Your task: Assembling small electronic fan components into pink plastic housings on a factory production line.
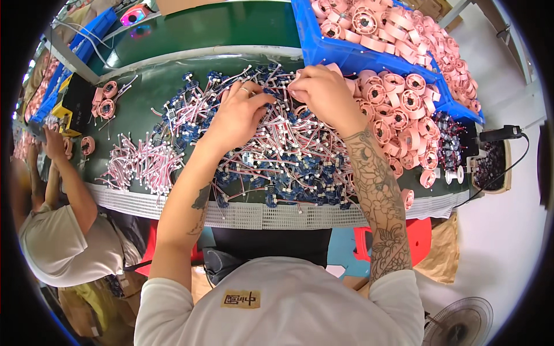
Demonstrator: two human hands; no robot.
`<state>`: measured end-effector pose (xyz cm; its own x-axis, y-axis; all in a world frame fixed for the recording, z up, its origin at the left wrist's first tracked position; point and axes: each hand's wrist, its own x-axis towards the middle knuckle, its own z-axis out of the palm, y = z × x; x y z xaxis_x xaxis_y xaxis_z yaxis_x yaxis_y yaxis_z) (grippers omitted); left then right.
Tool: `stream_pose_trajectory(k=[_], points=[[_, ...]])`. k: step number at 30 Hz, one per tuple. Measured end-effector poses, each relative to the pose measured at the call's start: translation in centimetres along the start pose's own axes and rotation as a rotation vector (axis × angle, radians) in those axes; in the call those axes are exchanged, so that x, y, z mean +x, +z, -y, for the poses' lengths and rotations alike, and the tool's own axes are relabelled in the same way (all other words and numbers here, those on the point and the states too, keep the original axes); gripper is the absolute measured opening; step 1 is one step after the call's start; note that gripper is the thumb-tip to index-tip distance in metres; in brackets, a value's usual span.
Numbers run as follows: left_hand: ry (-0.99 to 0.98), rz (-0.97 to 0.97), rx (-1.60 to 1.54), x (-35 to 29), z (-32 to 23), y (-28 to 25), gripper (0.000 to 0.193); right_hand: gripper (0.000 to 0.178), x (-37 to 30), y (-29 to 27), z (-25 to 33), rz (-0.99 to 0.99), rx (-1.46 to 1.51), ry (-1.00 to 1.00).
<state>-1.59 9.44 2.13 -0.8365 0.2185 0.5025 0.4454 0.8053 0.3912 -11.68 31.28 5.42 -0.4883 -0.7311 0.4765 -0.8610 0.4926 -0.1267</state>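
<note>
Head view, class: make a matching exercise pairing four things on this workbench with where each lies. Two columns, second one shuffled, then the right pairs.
Things:
1. Pink round spools
2. Blue crate
3. Loose bundle of pink-and-white wires
4. Pile of wired blue connectors

Places:
A. Directly under the person's left hand and right hand
B. Far right, filled with pink spools
C. Heaped on the bench right of the right hand
D. Left of the left forearm, on the green surface

Pairs: 1-C, 2-B, 3-D, 4-A
</note>
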Motion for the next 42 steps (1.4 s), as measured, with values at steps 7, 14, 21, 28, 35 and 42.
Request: stream_pose_trajectory(k=[7,14,21,28,35,42], points=[[-0.211,-0.145,-0.364,1.3,-0.4,-3.4,0.015,0.009,-0.1,-1.4,-0.1,-0.244,0.525,0.287],[-0.374,-0.076,-1.085,0.1,-0.7,-6.2,0.016,0.019,-1.7,-4.1,4.4,-0.305,1.119,0.518],[-0.458,0.184,-1.024,0.8,-3.0,-3.0,0.015,0.015,-4.1,-1.3,6.7,-0.164,0.978,0.504],[-0.485,0.162,-1.038,0.6,-3.5,-2.7,0.014,0.012,-4.1,-1.3,6.9,-0.146,1.068,0.504],[-0.521,0.159,-1.117,0.5,-3.9,-2.6,0.015,0.008,-4.3,-0.8,6.6,-0.176,0.957,0.439],[-0.420,0.079,-0.925,0.2,-4.3,-2.6,0.012,0.007,-4.1,-0.9,7.1,-0.260,0.682,0.266]])
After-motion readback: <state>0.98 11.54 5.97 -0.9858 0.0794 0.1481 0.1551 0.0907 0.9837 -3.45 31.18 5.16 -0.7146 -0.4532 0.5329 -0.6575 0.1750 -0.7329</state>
